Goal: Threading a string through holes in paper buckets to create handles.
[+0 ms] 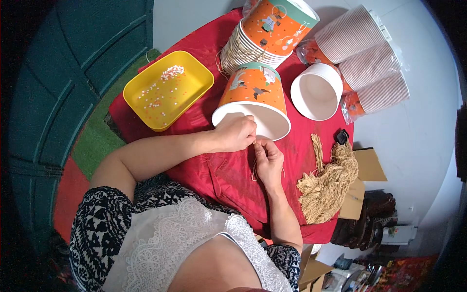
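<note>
An orange paper bucket (258,92) with a green band and printed figures lies on its side, its white-rimmed mouth toward me. Just in front of that mouth, my left hand (236,133) is closed with fingers curled. My right hand (269,158) meets it, thumb and fingertips pinched together. A thin tan cord (254,171) hangs below the right hand's pinch; it appears to pass between both hands' fingertips. The exact spot where the fingers grip it is too small to make out. My left hand overlaps part of the bucket's rim.
A yellow tray (203,92) with small white and orange beads stands at the left. Behind the bucket are nested buckets (277,29) with cord loops. A white tub (317,92), wrapped bucket stacks (357,58) and a tan cord bundle (331,187) lie rightward on the red cloth (214,170).
</note>
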Motion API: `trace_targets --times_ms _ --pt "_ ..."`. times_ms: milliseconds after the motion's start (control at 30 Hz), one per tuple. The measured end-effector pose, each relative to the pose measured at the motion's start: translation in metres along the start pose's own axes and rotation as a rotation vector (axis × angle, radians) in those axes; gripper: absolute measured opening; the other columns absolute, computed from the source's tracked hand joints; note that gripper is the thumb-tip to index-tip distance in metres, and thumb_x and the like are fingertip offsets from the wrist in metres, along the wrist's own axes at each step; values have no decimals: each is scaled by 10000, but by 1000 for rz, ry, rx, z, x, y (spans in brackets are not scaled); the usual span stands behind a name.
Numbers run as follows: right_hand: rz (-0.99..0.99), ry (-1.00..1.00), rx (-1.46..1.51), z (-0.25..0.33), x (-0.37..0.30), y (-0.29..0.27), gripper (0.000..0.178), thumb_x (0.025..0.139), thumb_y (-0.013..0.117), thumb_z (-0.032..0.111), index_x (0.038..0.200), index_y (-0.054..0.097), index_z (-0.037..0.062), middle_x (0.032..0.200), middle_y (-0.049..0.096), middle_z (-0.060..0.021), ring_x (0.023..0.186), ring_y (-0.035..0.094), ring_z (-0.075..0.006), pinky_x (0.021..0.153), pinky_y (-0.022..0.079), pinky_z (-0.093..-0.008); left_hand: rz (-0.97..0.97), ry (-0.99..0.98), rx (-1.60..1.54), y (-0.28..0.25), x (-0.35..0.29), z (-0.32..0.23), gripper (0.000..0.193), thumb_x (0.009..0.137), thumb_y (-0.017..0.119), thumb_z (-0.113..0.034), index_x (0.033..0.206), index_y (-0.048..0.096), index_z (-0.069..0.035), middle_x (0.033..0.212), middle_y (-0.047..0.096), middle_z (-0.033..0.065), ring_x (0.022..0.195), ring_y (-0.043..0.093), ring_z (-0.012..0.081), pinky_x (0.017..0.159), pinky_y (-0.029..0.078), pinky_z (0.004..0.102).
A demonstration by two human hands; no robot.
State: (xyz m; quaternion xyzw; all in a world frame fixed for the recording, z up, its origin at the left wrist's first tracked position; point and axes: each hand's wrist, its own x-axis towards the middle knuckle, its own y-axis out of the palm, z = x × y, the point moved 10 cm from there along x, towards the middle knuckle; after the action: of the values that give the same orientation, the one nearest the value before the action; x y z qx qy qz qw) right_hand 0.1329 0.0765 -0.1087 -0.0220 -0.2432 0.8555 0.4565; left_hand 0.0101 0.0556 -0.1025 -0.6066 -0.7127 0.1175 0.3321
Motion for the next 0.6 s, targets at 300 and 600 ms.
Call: trace_targets --times_ms 300,600 --pt "-31 73 50 -15 0 -3 101 949 599 36 981 681 -14 793 628 38 702 507 -31 620 424 -201 53 21 -7 6 -1 -3 47 788 634 -41 779 647 3 880 636 128 852 649 318 761 515 398" --pt "-38 106 77 -21 0 -4 120 947 600 36 996 690 -26 825 649 26 721 524 -35 630 431 -202 66 38 26 8 -4 -9 57 767 681 -43 800 653 -6 906 636 122 854 650 321 759 521 403"
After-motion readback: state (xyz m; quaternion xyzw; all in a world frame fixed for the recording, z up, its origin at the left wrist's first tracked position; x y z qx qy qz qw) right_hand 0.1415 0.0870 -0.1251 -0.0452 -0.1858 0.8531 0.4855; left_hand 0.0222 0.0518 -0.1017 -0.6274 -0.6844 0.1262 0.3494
